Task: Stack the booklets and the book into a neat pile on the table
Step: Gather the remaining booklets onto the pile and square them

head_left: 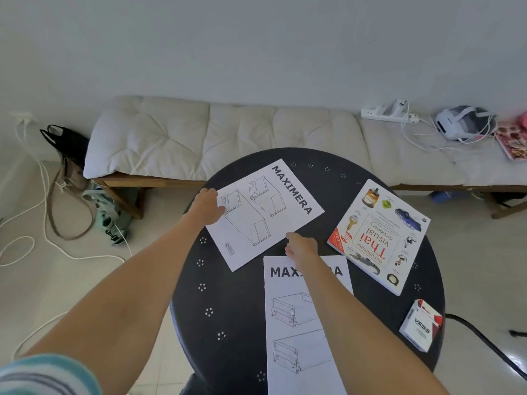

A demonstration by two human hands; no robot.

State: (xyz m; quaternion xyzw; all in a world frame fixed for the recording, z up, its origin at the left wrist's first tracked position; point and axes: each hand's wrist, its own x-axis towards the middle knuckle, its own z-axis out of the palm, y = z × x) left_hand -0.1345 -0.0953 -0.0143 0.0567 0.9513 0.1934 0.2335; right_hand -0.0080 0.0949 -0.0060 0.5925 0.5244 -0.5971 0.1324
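Near booklet (pixel 302 332) — fingers (pixel 291 248) beyond

A home living space: cushioned wooden daybed (pixel 228 135) against a plain white wall, bags (pixel 85 178) dropped on tiled floor, power strip (pixel 385 114) with trailing cables (all domestic clutter).

Round black worktop (pixel 236 323) carries a tilted booklet (pixel 265 215) at the far side, a second booklet (pixel 299 332) nearer, the Thai dictionary (pixel 379 238) right, a small carton (pixel 421 326) at the rim.
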